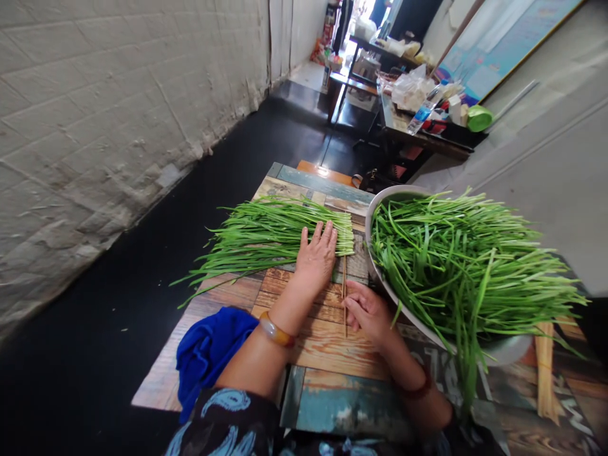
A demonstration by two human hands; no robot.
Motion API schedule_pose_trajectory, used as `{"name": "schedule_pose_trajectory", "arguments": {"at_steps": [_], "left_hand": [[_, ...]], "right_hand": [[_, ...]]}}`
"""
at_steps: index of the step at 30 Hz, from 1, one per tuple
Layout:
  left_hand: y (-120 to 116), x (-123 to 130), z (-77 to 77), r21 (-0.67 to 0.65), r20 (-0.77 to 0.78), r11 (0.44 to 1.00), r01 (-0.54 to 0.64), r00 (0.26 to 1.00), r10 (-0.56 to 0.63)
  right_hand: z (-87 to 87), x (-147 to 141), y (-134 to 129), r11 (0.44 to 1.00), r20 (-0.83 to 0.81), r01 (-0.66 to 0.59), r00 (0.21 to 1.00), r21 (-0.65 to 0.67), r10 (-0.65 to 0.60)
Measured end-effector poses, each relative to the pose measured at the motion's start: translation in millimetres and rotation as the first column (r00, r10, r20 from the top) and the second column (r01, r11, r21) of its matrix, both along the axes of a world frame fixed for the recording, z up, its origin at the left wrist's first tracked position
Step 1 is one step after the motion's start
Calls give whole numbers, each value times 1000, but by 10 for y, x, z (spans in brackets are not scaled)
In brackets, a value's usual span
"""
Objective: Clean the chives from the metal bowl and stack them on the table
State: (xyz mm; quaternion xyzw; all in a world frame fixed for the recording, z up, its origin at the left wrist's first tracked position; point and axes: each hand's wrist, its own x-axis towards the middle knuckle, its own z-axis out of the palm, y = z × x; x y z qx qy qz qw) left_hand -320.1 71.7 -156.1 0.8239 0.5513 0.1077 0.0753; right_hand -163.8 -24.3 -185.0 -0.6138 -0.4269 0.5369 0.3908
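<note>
My left hand (pixel 318 253) lies flat with fingers stretched over a row of garlic chives (pixel 266 231), near their pale cut ends. The chives are spread on the wooden table, leaves pointing left. My right hand (pixel 365 307) pinches a thin bamboo skewer (pixel 345 272); it may be two side by side. Its far end reaches the chives close to the cut ends, and I cannot tell how far it passes through them. Right of both hands stands a large metal bowl (pixel 375 269) heaped with more garlic chives (pixel 456 253), some hanging over its rim.
A bundle of bamboo skewers (pixel 544 373) lies right of the bowl. A blue cloth (pixel 213 348) rests at the table's (pixel 327 342) left edge, beside my left forearm. Farther off, a cluttered table (pixel 441 142) holds plastic bags, a bottle and a green bowl. A pale wall (pixel 118 114) runs along the left.
</note>
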Motion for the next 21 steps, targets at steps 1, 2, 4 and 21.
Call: {"name": "schedule_pose_trajectory", "arguments": {"at_steps": [1,2,4,21], "left_hand": [[-1,-4,9,-1,-3,1000,3,1000,-3],[-1,-9,16,2,-4,1000,6,1000,-6],[2,-17,23,15,1,1000,8,1000,-8],[130,-150,-15,24,12,999,-22,1000,22]], "right_hand": [[-15,11,-20,999,36,11,999,32,-12],[-23,18,-35,998,78,14,997,65,-19],[-19,14,-43,989,180,-4,983,147,-23],[104,-282,185,935,316,-37,945,353,-81]]}}
